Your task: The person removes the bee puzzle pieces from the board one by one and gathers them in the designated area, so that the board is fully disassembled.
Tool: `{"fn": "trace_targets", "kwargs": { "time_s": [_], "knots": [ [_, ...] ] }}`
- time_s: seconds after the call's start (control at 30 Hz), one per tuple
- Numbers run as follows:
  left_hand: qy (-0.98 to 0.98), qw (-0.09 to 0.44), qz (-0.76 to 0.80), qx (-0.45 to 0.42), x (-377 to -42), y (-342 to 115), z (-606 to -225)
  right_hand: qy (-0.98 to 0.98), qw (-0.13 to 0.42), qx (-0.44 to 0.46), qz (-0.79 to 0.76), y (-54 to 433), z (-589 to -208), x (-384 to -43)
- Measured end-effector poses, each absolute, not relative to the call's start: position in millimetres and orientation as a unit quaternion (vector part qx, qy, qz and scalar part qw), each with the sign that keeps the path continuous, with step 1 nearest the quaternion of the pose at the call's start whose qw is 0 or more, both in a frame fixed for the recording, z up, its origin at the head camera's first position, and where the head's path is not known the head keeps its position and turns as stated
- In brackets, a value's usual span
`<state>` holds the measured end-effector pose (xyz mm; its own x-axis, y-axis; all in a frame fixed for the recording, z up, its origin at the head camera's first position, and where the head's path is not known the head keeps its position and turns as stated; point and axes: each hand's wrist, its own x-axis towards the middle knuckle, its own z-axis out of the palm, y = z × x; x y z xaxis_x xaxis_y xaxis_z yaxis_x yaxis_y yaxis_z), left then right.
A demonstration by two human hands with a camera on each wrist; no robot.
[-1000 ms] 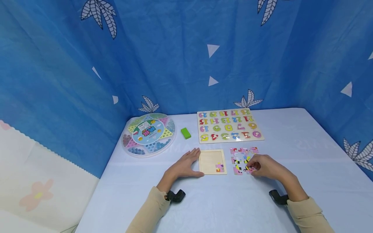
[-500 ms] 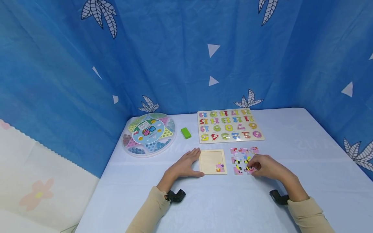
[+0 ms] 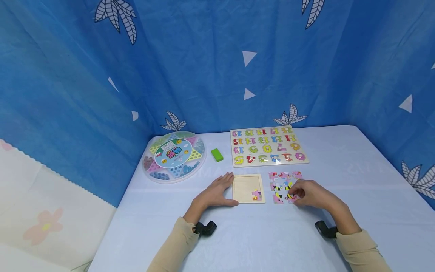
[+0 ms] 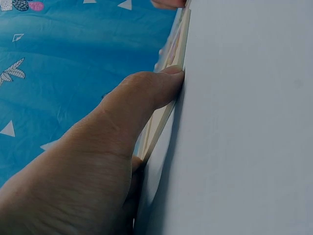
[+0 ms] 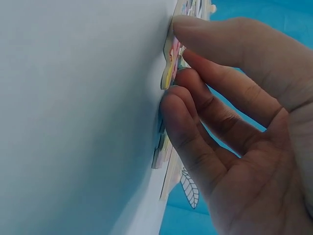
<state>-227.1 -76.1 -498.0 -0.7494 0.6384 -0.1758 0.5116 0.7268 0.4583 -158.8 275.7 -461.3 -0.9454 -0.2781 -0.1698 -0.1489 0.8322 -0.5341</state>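
A square wooden puzzle tray (image 3: 245, 187) lies in front of me with one pink jigsaw piece (image 3: 256, 195) in its lower right corner. My left hand (image 3: 215, 192) is spread along the tray's left side, fingertips at the upper corner. Its thumb (image 4: 168, 83) presses the near edge in the left wrist view. Several pink and yellow jigsaw pieces (image 3: 277, 198) lie in rows to the right of the tray. Over the lower right of these, my right hand (image 3: 310, 194) pinches a jigsaw piece (image 5: 171, 63) between thumb and fingers, low over the table; the fingers partly hide it.
Behind the tray lies a wooden number board (image 3: 268, 146). A green block (image 3: 216, 155) is left of it. A round game box (image 3: 174, 158) with marbles stands at the back left. Blue curtain (image 3: 210, 68) surrounds the white table (image 3: 258, 238).
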Motion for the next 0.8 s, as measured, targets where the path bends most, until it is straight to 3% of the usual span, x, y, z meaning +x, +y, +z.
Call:
{"fn": "trace_targets", "kwargs": {
  "time_s": [0.8],
  "knots": [
    [0.914,0.157,0.197,0.319,-227,-77,-500,0.941,0.136,-0.109,-0.29,243,-452,-173]
  ]
}}
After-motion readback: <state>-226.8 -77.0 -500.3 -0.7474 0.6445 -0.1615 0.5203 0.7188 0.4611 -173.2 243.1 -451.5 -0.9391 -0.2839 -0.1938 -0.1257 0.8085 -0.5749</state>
